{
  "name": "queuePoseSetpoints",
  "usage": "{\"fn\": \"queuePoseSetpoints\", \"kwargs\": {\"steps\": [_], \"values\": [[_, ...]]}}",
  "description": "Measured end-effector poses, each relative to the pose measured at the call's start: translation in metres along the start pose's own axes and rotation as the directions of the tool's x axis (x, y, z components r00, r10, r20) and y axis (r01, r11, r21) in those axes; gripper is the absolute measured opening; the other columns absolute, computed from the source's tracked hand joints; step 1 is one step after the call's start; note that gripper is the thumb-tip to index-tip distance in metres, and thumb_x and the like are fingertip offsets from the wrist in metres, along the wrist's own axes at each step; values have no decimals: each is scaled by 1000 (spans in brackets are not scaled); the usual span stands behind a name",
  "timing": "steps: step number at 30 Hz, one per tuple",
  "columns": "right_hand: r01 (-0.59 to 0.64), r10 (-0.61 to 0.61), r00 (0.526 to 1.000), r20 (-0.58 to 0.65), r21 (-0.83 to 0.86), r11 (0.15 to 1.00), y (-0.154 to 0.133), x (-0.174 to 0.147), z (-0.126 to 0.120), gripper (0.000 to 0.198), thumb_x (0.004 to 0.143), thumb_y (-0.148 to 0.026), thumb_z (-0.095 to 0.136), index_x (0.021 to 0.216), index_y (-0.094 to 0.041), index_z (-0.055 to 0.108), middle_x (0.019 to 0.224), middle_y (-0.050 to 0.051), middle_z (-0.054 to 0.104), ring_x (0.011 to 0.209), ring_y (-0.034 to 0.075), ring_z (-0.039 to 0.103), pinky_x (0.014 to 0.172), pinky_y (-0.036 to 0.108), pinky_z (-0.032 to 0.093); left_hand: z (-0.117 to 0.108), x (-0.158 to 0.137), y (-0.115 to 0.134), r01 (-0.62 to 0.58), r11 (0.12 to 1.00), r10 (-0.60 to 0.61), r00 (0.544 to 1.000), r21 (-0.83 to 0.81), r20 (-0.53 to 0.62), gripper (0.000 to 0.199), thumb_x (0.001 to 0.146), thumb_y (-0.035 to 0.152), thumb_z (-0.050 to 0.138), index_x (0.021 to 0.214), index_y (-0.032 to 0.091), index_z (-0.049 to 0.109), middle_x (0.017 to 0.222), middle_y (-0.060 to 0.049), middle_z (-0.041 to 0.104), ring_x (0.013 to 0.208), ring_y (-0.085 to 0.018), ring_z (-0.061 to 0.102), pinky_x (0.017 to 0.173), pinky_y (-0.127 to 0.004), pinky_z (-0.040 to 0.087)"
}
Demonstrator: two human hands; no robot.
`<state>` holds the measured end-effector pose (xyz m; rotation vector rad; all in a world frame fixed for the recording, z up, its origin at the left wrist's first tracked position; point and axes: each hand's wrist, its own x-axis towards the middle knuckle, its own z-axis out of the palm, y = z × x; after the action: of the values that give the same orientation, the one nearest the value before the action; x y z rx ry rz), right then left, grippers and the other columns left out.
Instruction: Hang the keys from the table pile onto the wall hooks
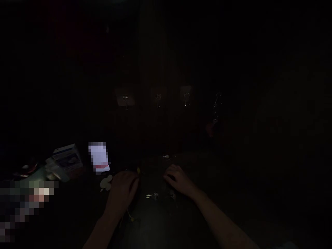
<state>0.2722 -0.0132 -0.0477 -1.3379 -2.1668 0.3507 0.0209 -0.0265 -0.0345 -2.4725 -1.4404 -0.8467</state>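
The small metal piece point(152, 196), possibly keys, lies on the dark tabletop point(150, 228) between the two hands, nearer the person than the fingertips. Its long axis runs left to right, pronged end toward the left hand point(124, 186), which is the nearer. The right hand point(180, 180) has bent fingers, the thumb set below them; dim light prevents telling whether either hand grips anything.

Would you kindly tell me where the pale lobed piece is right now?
The pale lobed piece is left of centre in the head view, just left of the left hand and below the glowing rectangle.
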Motion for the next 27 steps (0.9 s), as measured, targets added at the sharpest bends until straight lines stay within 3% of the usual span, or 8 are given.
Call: {"fn": "queuePoseSetpoints", "kwargs": {"steps": [4,10,15,19,27], "values": [[78,-78,997,6,3,997,-5,0,5,21,87,-32,46,85,-22,64,93,4,65,93,17,54,84,35,36,14,0,-1,-59,998,59,995,-3,85,24,81,31,50,100,30,64,116,-2,61,108,-25,51,95,-48,36],[128,-125,989,72,-27,991,-11,1,9,20,87,-32,47,88,-22,64,94,3,65,94,16,53,85,34,36,16,-5,-12,106,994,-103,992,-31,72,33,83,30,44,112,24,59,111,-6,63,102,-23,55,89,-44,41],[115,-114,991,76,-15,993,-12,1,7,22,88,-32,45,87,-22,64,96,3,65,94,17,53,86,36,36,4,-7,-15,260,961,-266,962,99,61,34,82,34,45,106,19,63,108,-10,63,98,-28,56,85,-44,41],[108,-107,991,79,-11,994,-13,0,7,23,88,-33,44,87,-21,65,96,4,64,94,17,53,86,36,36,-2,-7,-17,282,944,-296,954,173,58,35,83,34,43,106,18,63,112,-12,61,100,-29,55,86,-46,39],[134,-132,987,91,-15,991,-8,2,7,22,88,-32,45,89,-21,64,96,3,65,94,16,53,86,35,35,-9,5,-13,263,950,-274,961,168,41,33,84,35,41,100,18,64,112,-11,60,100,-28,53,86,-45,38]]}}
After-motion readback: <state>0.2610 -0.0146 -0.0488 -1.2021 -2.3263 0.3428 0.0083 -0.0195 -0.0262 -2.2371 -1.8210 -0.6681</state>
